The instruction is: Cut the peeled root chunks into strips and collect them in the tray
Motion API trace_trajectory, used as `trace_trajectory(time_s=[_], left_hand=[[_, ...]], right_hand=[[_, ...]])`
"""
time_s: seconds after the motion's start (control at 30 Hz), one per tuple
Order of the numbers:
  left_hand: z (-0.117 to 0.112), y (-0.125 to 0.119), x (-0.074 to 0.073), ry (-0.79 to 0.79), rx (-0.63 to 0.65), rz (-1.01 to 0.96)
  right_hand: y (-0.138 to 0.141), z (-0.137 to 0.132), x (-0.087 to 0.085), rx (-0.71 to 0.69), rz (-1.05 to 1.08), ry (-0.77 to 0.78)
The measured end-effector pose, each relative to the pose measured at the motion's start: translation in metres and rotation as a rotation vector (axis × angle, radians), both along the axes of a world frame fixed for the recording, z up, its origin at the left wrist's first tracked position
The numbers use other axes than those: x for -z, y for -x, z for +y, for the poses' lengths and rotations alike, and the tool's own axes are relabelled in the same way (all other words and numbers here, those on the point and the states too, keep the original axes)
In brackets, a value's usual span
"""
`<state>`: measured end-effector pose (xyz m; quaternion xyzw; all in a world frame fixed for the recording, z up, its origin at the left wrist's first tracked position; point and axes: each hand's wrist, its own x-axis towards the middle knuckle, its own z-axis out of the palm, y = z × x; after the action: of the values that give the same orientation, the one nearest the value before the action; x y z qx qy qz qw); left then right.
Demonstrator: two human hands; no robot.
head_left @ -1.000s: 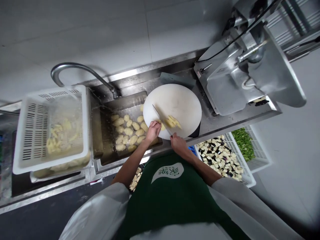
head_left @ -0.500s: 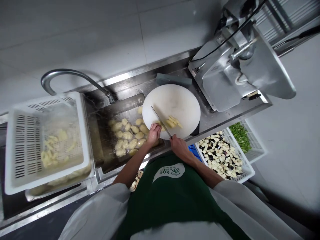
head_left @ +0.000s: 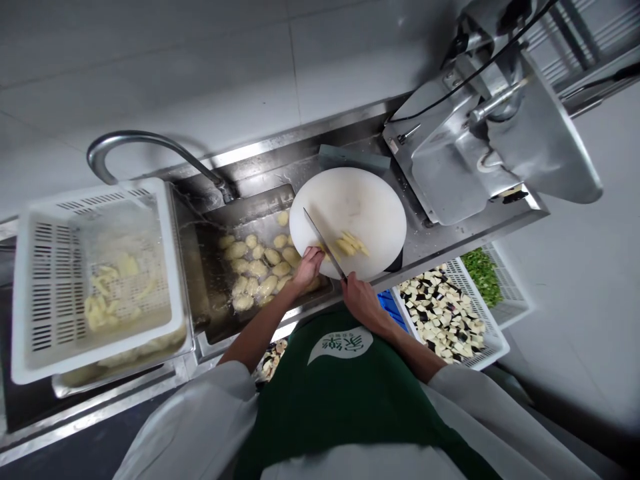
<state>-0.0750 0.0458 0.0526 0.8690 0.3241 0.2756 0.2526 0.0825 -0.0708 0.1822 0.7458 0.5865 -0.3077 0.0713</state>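
A round white cutting board [head_left: 370, 200] lies at the right side of the sink. My right hand [head_left: 361, 297] is closed on the handle of a kitchen knife [head_left: 324, 243], whose blade slants across the board toward the upper left. At the board's left edge my left hand [head_left: 309, 265] has its fingers bent over a piece of potato beside the blade; most of that piece is hidden. Cut potato strips [head_left: 352, 244] rest on the board just right of the knife. Whole peeled potatoes [head_left: 257, 269] sit in water in the sink, left of the board.
A white basket [head_left: 170, 267] with potato pieces stands at the left, by a curved faucet [head_left: 150, 138]. A metal slicing machine [head_left: 450, 180] occupies the counter's right end. Below the counter are baskets of diced eggplant [head_left: 443, 313] and chopped greens [head_left: 481, 275].
The whole view has shifted slightly, so the board and machine sit a little farther right. Both hands keep their hold, with the knife still beside the potato.
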Motion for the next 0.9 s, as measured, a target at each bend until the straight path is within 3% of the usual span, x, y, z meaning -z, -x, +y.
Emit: trace_trajectory(time_s=[0.2,0.43,0.67,0.8,0.9], left_hand=[[0.001,0.005,-0.001,-0.003,-0.029,-0.045],[0.009,0.014,0.001,-0.019,0.019,-0.011],[0.002,0.006,0.005,-0.012,-0.052,-0.112],[-0.007,0.006,-0.011,-0.003,-0.214,-0.253],[-0.014,0.015,-0.043,-0.067,-0.51,-0.361]], right_hand=[[0.007,0.008,0.016,0.014,0.011,0.033],[0.001,0.001,0.004,-0.016,0.002,-0.006],[-0.001,0.015,0.012,-0.015,0.047,0.042],[-0.026,0.01,-0.01,-0.047,-0.003,-0.005],[-0.055,-0.004,-0.028,-0.075,-0.103,-0.094]])
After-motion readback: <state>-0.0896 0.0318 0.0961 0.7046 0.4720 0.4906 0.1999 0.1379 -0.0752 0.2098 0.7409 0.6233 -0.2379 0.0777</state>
